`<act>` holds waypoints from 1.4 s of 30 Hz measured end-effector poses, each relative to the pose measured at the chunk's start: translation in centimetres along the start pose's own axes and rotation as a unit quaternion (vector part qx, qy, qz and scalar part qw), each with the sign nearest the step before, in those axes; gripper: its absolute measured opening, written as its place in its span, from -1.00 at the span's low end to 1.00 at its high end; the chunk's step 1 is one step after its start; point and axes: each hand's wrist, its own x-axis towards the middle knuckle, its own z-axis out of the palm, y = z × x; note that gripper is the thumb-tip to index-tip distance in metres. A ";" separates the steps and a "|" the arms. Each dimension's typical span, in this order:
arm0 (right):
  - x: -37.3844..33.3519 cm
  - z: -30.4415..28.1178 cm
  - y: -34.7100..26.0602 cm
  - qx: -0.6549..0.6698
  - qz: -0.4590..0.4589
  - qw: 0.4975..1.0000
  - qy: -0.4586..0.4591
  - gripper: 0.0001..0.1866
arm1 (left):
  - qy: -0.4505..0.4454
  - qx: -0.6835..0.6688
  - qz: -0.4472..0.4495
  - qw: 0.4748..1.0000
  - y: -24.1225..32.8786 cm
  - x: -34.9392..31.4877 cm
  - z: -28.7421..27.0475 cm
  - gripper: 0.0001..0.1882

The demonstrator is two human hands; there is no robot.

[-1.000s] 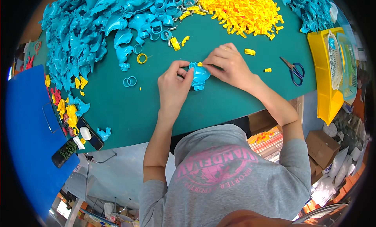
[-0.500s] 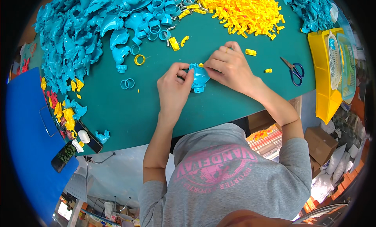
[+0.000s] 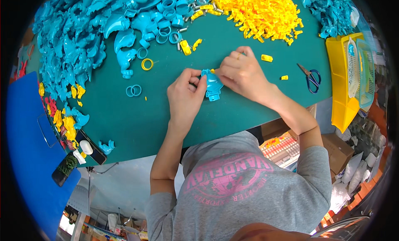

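Observation:
Over the green table, my left hand (image 3: 185, 90) grips the left side of a blue plastic shell piece (image 3: 213, 87) between thumb and fingers. My right hand (image 3: 245, 76) is closed at the piece's upper right edge, its fingertips pinched at a small yellow plastic part (image 3: 212, 70) that shows only in part. How far the yellow part sits inside the blue piece is hidden by the fingers. Left of my hands lie a yellow ring (image 3: 147, 64) and a pair of blue rings (image 3: 133, 90). Beyond them rest a yellow clip-like part (image 3: 185, 47) and a curved yellow part (image 3: 197, 44).
A large heap of blue shells (image 3: 70, 45) fills the far left, with a pile of yellow parts (image 3: 262, 12) at the back. Blue-handled scissors (image 3: 311, 79) lie to the right, near a yellow bin (image 3: 341, 83) with baskets. A phone (image 3: 96, 153) sits at the left front edge.
My hands keep almost the same grip on the blue shell piece and the yellow part. The view has shifted slightly.

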 end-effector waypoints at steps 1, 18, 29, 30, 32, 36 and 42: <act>0.0 0.0 -0.2 0.002 0.012 1.000 -0.026 -0.89 | 0.001 -0.003 0.009 1.000 0.1 0.2 0.0 -0.88; 12.5 -3.2 15.3 -0.092 0.071 0.984 0.133 -0.86 | -0.064 0.045 0.057 0.995 -0.1 -4.0 -2.9 -0.69; 10.4 -3.3 14.1 -0.078 0.085 0.973 0.198 -0.85 | -0.013 -0.025 0.049 0.998 0.1 -3.5 -1.6 -0.77; 9.2 -4.0 12.1 -0.041 0.002 0.959 0.281 -0.84 | -0.009 -0.026 0.056 0.998 0.3 -3.6 -1.5 -0.77; 7.0 -4.3 8.4 -0.073 0.084 0.988 0.107 -0.87 | 0.006 -0.026 0.053 0.998 0.2 -3.8 -1.7 -0.77; 1.2 -2.4 2.7 -0.061 0.048 0.997 0.007 -0.93 | -0.010 -0.057 0.020 0.998 -0.1 -3.2 -1.5 -0.82; 0.6 -0.6 2.4 0.040 0.097 0.995 -0.001 -0.91 | 0.005 -0.060 0.051 0.997 -0.9 -2.2 -1.9 -0.84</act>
